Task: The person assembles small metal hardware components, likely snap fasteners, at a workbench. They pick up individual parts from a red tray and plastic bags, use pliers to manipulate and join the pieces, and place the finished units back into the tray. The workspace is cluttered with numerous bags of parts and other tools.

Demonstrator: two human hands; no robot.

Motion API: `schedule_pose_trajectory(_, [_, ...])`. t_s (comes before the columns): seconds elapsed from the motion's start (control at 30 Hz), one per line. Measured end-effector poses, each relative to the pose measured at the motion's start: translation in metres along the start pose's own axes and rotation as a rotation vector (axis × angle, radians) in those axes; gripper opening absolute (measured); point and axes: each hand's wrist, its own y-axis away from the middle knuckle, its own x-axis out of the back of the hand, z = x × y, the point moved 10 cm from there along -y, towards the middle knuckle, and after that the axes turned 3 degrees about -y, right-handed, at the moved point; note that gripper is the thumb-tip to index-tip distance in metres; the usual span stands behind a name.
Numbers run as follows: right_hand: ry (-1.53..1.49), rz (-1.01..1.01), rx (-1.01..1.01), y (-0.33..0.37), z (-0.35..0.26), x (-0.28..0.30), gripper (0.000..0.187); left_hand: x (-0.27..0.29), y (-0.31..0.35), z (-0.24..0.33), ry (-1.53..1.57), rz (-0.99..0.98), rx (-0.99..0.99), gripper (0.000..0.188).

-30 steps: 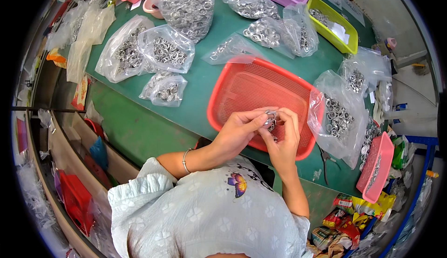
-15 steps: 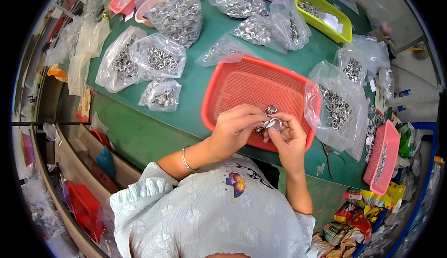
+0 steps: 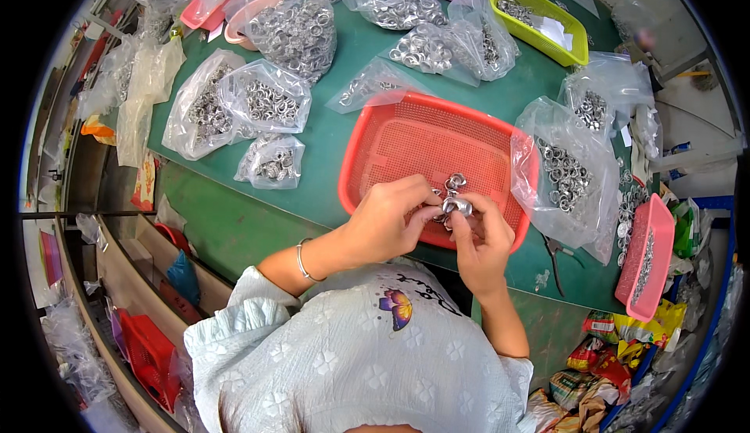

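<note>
Over the near edge of a red mesh basket (image 3: pixel 355 148), both my hands are close together. My right hand (image 3: pixel 483 244) pinches a shiny silver ring (image 3: pixel 461 207) between thumb and fingers. Thumb and fingers of my left hand (image 3: pixel 391 216) are closed just left of that ring; what is between the fingertips is too small to make out. Several more silver rings (image 3: pixel 455 182) lie in the basket right behind my fingertips, partly hidden by them.
Clear bags of rings (image 3: pixel 297 34) crowd the far side, with another ring-filled bag (image 3: pixel 564 183) overlapping the basket's right rim. Pliers (image 3: pixel 555 261) lie right of my right hand. A pink basket (image 3: pixel 650 257) sits at the table's right edge, a yellow-green one (image 3: pixel 539 30) at the back.
The ring has turned between my right fingers, from showing its open hoop to showing its broad shiny face. My left fingers have curled down and drawn in.
</note>
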Motion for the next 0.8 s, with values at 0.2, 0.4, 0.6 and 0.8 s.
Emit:
schedule_pose_trajectory(0.2, [0.153, 0.009, 0.287, 0.005, -0.026, 0.000, 0.017, -0.013, 0.011, -0.028, 0.397, -0.057, 0.343, 0.004])
schedule_pose_trajectory(0.4, [0.208, -0.022, 0.484, 0.006, -0.039, -0.001, 0.018, -0.030, 0.022, -0.038, 0.655, -0.105, 0.535, 0.006])
schedule_pose_trajectory(0.6, [0.183, -0.064, 0.297, 0.000, -0.034, 0.000, 0.014, -0.040, 0.025, -0.043, 0.814, -0.141, 0.573, 0.007])
schedule_pose_trajectory(0.8, [0.154, -0.112, 0.306, 0.003, -0.046, -0.007, 0.017, -0.038, 0.019, -0.059, 0.862, -0.007, 0.582, 0.012])
